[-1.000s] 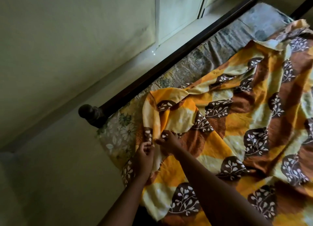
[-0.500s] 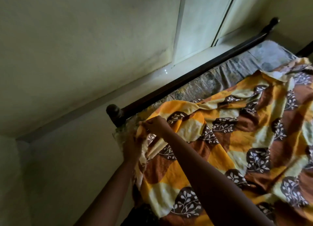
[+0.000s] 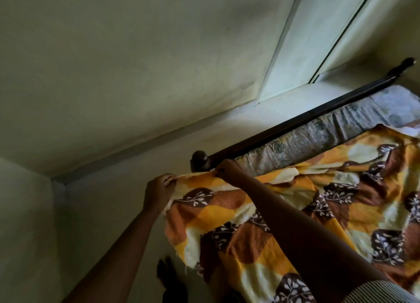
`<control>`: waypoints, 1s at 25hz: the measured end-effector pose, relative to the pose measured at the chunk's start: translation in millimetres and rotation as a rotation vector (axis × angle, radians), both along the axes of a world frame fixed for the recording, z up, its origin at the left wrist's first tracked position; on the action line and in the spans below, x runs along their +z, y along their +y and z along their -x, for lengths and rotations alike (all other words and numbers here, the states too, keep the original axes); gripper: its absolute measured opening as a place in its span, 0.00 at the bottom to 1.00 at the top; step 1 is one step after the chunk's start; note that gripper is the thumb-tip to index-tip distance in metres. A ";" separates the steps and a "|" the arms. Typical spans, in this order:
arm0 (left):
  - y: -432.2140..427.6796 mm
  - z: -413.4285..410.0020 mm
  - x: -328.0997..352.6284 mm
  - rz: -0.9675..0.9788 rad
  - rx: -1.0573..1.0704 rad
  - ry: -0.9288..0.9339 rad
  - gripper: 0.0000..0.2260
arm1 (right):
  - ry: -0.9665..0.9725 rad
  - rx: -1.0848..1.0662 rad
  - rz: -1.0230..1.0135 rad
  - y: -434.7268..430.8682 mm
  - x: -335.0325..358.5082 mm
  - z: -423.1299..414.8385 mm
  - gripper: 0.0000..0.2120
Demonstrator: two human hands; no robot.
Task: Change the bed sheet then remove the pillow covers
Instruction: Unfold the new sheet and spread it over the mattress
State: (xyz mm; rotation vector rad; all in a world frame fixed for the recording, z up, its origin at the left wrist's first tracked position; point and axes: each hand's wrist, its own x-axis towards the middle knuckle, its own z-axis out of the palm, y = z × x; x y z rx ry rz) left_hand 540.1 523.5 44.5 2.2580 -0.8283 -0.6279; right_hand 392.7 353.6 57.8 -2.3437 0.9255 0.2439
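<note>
The orange, yellow and brown leaf-print bed sheet (image 3: 284,214) lies rumpled over the bed, and its top edge is pulled into a taut line between two hands near the bed's corner. The left hand (image 3: 158,192) pinches the end of that edge, its fingers curled round the cloth, out past the corner of the bed and over the floor. The right hand (image 3: 227,169) grips the same edge further along, fingers closed on a fold, just in front of the round bedpost knob (image 3: 200,159). Below the left hand the sheet's side edge hangs loose and frayed, off the bed. The dark wooden rail (image 3: 295,123) runs from the knob away to the upper right, with the floral mattress (image 3: 322,132) showing uncovered between the rail and the sheet's far edge. A strip of pale floor (image 3: 204,130) lies between the rail and the wall (image 3: 136,64), widening toward the room's corner on the left. A foot (image 3: 168,275) stands on the floor beneath the hanging corner.
</note>
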 end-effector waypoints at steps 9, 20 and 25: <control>26.3 -100.9 -13.4 -0.344 -0.103 0.160 0.13 | -0.119 -0.344 -0.318 66.3 13.5 -69.2 0.18; -62.7 -132.6 33.5 -0.117 -0.540 0.168 0.14 | -0.437 -1.131 -0.508 66.9 0.6 -23.6 0.08; -162.9 -148.6 29.6 -0.160 -0.781 0.146 0.14 | -0.420 -1.365 -0.500 33.1 -24.9 -28.6 0.09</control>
